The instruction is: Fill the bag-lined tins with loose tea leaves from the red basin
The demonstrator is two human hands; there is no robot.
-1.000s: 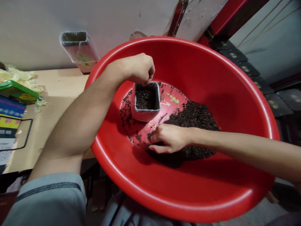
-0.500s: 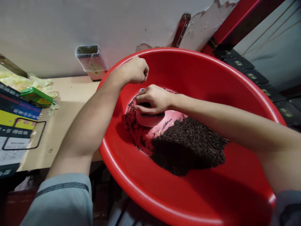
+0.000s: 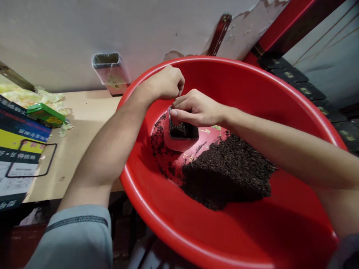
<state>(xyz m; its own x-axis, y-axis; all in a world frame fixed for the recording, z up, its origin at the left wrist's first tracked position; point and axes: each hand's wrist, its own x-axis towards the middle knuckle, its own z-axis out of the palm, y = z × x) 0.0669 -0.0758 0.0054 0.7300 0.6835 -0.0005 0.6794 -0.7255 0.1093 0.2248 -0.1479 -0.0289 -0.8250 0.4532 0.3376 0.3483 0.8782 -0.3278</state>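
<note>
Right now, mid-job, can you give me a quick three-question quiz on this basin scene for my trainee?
1. True or false: the small red container stands inside the red basin.
2. Where does the big pile of dark leaves lie?
A. heaped on the basin's rim
B. on the basin floor, beside the container
C. all inside the container
3. Fill in: the ___ hand is directly over the container's opening, fingers pinched together.

Key:
1. True.
2. B.
3. Right: the right hand is over the opening, while the left hand is fisted by the container's far rim.
</note>
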